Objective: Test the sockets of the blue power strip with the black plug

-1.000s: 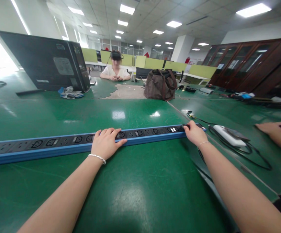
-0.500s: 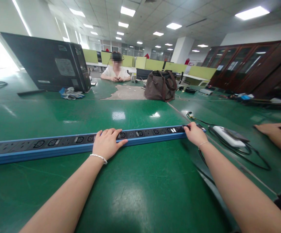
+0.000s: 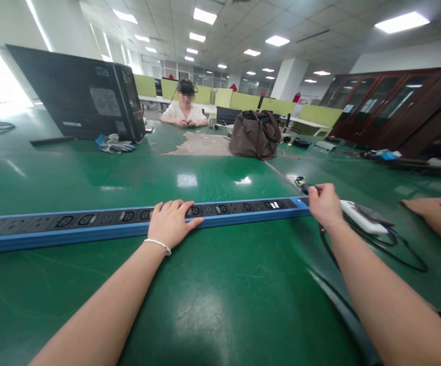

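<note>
A long blue power strip [image 3: 228, 218] with a row of black sockets lies across the green table. My left hand [image 3: 172, 221] grips it near the middle, fingers over the top and thumb along the near edge. At the strip's right end, my right hand [image 3: 324, 203] pinches a black plug [image 3: 305, 188], just above and apart from the sockets. A black cable [image 3: 327, 250] hangs below that hand. The fingers partly cover the plug.
Right of my right hand lies a white box [image 3: 365, 219] among coiled black cables; another person's hands [image 3: 430, 207] rest beyond it. Farther back are a black computer case [image 3: 75, 96], work gloves [image 3: 114, 144] and a brown bag [image 3: 254, 134]. A person [image 3: 184, 109] sits opposite.
My right hand has moved right and slightly up, taking the black plug from the strip's sockets and uncovering the blue end section. My left hand stays on the strip.
</note>
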The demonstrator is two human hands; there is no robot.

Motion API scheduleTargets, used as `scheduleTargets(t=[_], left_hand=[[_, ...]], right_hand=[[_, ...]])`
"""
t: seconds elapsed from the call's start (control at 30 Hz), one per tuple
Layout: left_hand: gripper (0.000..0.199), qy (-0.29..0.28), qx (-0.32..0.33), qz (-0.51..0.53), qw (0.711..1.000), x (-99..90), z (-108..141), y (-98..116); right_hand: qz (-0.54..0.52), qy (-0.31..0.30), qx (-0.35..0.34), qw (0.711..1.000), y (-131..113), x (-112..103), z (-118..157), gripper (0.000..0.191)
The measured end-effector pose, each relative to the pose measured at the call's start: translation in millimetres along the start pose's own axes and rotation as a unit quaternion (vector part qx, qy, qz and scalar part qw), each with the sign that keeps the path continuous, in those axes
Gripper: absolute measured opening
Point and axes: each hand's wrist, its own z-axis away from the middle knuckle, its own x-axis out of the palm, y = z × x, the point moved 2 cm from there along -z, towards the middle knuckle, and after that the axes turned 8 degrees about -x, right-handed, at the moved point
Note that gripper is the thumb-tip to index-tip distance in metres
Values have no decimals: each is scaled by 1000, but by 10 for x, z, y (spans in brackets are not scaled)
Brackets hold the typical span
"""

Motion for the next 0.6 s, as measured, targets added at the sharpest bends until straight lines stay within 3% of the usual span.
scheduleTargets(t=[0.07,0.2,0.47,0.6], left_hand=[[56,-4,-1,-2,1000,2,-3,-1],[56,-1,-2,-8,1000,12,-5,-7],[56,2,-1,-6,1000,10,-1,-5],[55,4,2,-3,1000,16,-4,-4]], right_hand=[[-14,55,-19,998,-18,-198,-94,38],[-39,24,-56,997,-142,-344,-117,31],[-99,-63,-108,987,-445,29,198,32],[-115,-84,-124,982,-470,86,214,36]])
